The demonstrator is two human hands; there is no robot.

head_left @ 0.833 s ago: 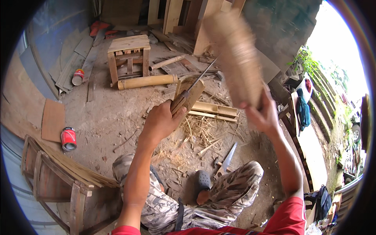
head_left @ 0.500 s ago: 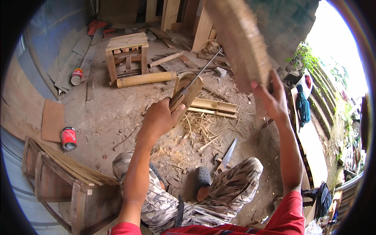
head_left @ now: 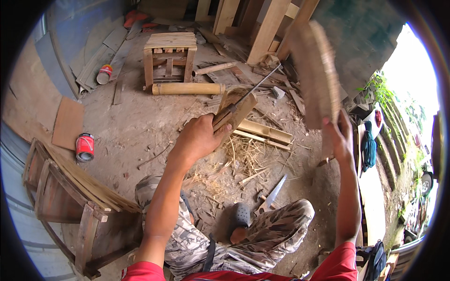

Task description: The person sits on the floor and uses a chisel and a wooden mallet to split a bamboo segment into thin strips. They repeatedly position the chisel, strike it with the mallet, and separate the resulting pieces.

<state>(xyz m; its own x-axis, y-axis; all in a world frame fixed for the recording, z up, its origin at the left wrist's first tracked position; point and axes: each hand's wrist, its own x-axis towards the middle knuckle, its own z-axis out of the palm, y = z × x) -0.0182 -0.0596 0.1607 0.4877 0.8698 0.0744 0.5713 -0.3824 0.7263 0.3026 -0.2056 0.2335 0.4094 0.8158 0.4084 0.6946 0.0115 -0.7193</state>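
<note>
My left hand (head_left: pixel 199 138) is closed round the wooden handle of a long, thin-bladed tool (head_left: pixel 257 87), its dark metal pointing up and away to the right. Just behind the handle stands a tilted piece of split bamboo (head_left: pixel 244 107); whether my fingers grip it too, I cannot tell. On the right, my right hand (head_left: pixel 338 138) grips the lower end of a thick wooden board (head_left: pixel 315 77), raised upright and smeared by motion. Halved bamboo (head_left: pixel 267 131) lies on the ground beyond my left hand, beside loose shavings (head_left: pixel 246 157).
A handsaw (head_left: pixel 273 194) lies near my foot. A small slatted stool (head_left: pixel 169 58) stands at the back, a bamboo pole (head_left: pixel 187 89) before it. Left are a red can (head_left: pixel 85 147) and a wooden frame (head_left: pixel 86 225). Boards (head_left: pixel 269 30) lean at the back.
The board and my right hand have come lower in the picture, with the board more upright. My left hand still holds the tool. The view has shifted, moving the background to the right.
</note>
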